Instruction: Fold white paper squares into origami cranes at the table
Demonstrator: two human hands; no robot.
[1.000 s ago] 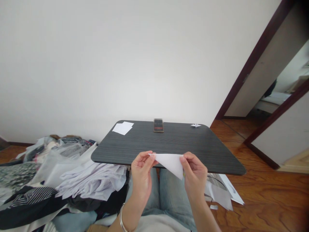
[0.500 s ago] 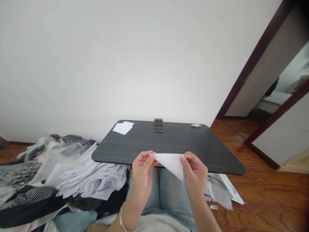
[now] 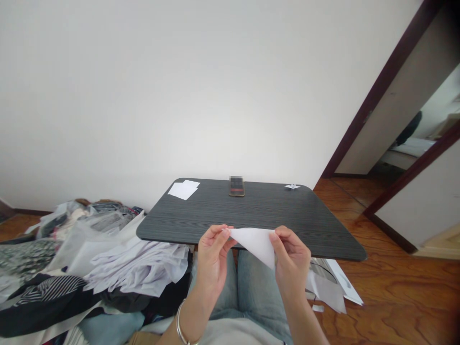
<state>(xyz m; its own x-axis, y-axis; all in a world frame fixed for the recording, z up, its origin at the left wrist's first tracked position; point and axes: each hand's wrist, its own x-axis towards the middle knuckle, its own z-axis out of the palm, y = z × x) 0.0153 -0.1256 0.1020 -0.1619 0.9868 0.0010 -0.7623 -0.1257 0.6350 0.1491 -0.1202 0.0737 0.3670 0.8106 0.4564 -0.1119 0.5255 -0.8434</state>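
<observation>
A white piece of paper folded into a triangle (image 3: 256,243) is stretched between my two hands, just over the near edge of the dark table (image 3: 215,211). My left hand (image 3: 214,251) pinches its left corner between thumb and fingers. At the upper right corner, my right hand (image 3: 290,251) grips the paper the same way. The triangle's third point hangs downward beside the right thumb. Its top edge bows slightly upward. A silver bracelet (image 3: 181,323) circles my left wrist.
White paper sheets (image 3: 183,189) lie at the table's back left. A phone (image 3: 236,186) stands at the back middle, and a small folded paper shape (image 3: 292,186) sits at the back right. Heaped clothes (image 3: 136,266) cover the left side. Papers (image 3: 328,290) lie low at right.
The top edge of the folded paper bows a little more than before. Both hands keep their grip and have barely shifted.
</observation>
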